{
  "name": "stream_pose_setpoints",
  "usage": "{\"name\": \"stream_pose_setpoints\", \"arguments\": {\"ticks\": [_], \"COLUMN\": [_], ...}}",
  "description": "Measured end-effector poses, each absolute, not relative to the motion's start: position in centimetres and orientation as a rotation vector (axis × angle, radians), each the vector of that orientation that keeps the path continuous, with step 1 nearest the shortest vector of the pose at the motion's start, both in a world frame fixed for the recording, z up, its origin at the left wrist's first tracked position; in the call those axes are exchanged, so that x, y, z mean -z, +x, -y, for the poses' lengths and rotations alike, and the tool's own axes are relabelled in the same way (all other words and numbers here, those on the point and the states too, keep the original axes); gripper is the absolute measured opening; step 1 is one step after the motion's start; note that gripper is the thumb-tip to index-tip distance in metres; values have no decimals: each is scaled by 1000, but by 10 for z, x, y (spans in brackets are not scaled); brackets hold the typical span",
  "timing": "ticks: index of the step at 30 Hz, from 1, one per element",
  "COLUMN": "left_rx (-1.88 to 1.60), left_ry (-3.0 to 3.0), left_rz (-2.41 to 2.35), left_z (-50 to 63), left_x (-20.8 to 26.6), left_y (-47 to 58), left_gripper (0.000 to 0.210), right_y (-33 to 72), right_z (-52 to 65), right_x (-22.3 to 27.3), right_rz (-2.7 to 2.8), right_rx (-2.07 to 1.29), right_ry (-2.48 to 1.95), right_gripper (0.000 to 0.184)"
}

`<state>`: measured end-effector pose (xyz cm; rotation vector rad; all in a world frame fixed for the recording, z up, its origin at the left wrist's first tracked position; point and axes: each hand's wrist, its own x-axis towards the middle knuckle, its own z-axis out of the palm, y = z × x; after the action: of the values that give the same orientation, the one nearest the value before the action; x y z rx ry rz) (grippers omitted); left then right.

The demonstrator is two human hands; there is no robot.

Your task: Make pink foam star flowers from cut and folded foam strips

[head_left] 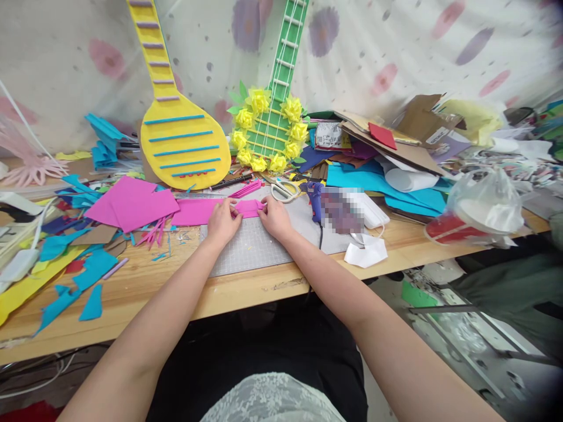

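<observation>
"So, where is the pink strip (pixel 193 213) lying?"
"Partly on the grey cutting mat (pixel 257 249); the left hand (pixel 224 223) is gripping it across its width, and the right hand (pixel 276 218) is pinching its right end."
"And how are you judging its handling?"
"It's looking light and bendable, probably creasing easily. I'd be holding it gently by both long edges, near the narrow part."

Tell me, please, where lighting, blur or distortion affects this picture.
Head view: light is soft; the pink strip looks fairly sharp; the clear plastic bag catches highlights; wide-angle stretch shows in the forearms; the far right edge is dark and blurred; a pixelated patch hides what lies beside the blue glue gun.
</observation>
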<state>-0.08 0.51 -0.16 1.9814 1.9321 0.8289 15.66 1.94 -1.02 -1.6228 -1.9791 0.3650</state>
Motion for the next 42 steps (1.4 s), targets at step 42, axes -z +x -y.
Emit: {"name": "stream_pose_setpoints", "arguments": {"ticks": [42], "left_rx": [-670], "left_ry": [2277], "left_rz": [-2002], "left_z": [-7], "left_x": [3], "left_y": [8], "left_gripper": [15], "right_y": [150], "right_z": [-11], "right_x": [8], "right_rz": [2235], "right_rx": [30], "right_ry": [-1730], "right_gripper": [24]}}
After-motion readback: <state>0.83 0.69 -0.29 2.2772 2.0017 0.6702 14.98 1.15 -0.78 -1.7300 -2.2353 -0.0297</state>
